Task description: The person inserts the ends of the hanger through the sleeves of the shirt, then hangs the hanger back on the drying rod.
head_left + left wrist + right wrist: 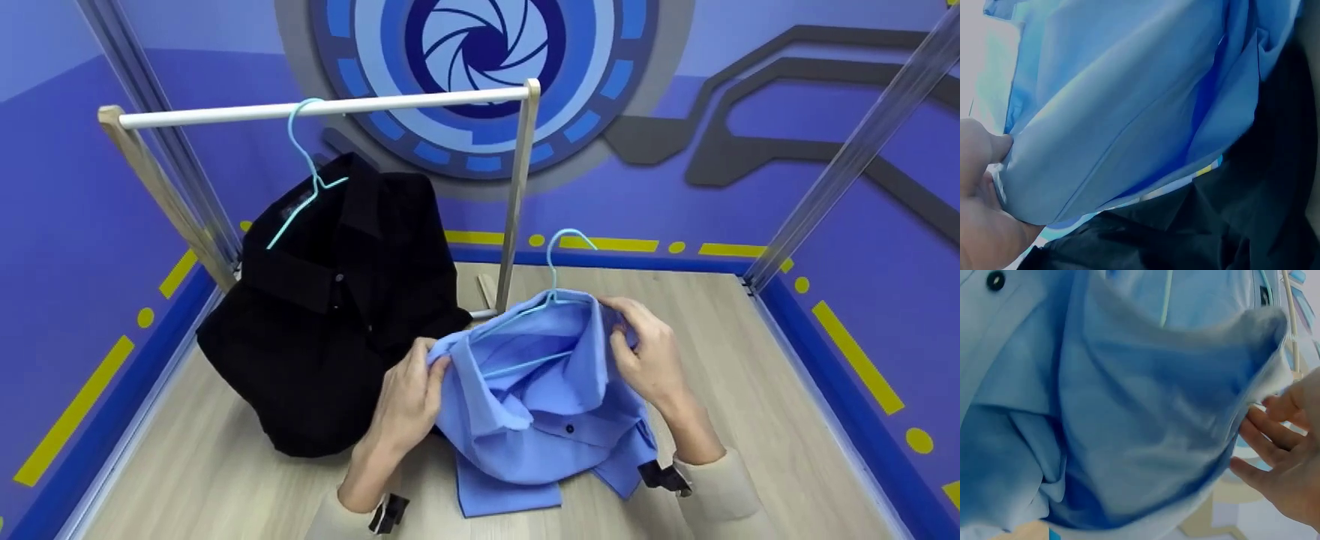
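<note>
A light blue shirt with dark buttons is held up above the floor in the head view, its collar opening facing up. Inside it sits a mint-green hanger, with the hook rising above the collar and the bar crossing the opening. My left hand pinches the shirt's left shoulder between thumb and fingers. At the opposite shoulder, beside the collar, my right hand grips the fabric. The left wrist view shows the thumb pressed on the blue cloth. Folds hide the hanger's ends.
A wooden-ended rack with a white rail stands at the back left. From it a black shirt hangs on another mint-green hanger, close beside my left hand. Blue printed walls enclose the wood-patterned floor.
</note>
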`<state>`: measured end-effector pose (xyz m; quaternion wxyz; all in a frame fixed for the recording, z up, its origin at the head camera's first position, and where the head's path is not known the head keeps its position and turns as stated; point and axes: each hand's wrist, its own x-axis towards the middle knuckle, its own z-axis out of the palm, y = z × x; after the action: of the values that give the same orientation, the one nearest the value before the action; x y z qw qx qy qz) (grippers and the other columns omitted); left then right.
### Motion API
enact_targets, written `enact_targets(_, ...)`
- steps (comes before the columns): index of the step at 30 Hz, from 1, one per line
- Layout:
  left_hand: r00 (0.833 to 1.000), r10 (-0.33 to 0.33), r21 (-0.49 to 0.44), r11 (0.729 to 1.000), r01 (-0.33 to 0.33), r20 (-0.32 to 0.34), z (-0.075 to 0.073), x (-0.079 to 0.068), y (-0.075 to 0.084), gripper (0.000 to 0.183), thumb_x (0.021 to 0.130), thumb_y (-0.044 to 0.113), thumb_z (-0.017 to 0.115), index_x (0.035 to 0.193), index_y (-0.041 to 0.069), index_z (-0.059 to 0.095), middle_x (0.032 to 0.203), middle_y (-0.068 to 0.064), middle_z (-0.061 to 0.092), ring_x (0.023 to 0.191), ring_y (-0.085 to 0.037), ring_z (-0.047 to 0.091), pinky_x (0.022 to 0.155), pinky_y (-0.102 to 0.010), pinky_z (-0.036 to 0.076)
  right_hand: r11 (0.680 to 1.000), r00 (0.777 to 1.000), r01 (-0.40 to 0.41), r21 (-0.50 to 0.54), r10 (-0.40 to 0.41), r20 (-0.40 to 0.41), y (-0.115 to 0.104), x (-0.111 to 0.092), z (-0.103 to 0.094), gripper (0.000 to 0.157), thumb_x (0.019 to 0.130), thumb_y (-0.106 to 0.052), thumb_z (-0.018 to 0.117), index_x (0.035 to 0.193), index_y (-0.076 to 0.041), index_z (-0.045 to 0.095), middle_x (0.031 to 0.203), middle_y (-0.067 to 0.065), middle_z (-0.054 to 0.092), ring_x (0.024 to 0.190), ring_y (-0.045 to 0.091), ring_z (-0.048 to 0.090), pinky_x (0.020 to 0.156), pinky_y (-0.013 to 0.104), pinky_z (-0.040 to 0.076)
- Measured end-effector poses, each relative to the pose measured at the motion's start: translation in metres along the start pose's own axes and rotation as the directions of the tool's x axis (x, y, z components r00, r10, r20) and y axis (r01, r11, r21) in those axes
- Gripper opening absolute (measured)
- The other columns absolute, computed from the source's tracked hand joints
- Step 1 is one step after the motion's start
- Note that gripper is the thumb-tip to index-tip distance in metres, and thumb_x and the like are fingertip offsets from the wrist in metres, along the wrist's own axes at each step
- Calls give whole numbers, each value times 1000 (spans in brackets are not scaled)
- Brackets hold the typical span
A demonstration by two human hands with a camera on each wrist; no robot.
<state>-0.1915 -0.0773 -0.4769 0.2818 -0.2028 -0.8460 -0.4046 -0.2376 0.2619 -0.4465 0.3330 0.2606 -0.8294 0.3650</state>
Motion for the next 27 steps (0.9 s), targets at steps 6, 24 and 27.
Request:
enact_targets(6, 999, -12, 0, 1000, 12, -33, -13, -1, -7, 10, 104, 11, 62, 109, 3, 63, 95, -2, 64, 78, -16, 61, 69, -37, 52, 999, 999, 10, -38, -9, 34, 8, -3, 0, 48, 84, 17, 67, 130, 5, 65, 130, 19, 65, 121, 36, 61, 106, 21, 38)
enact_targets(24, 996, -76, -21, 997, 75, -53, -38, -8, -19, 4, 103, 6, 60, 102, 6, 64, 90, 3, 57, 74, -11, 53, 66, -31, 46, 922, 887, -325, -213, 375, 269, 34, -32, 4, 71, 94, -2, 70, 149, 18, 31, 151, 42, 31, 140, 56, 30, 114, 63, 24)
enact_targets(27, 994, -92, -31, 995, 90, -62, -44, -10, -20, 5, 103, 5, 59, 102, 4, 64, 90, 3, 57, 75, -12, 53, 66, -32, 47, 909, 843, -354, -218, 411, 347, 37, -38, 5, 77, 95, -6, 71, 151, 19, 24, 153, 43, 27, 142, 57, 26, 115, 63, 22)
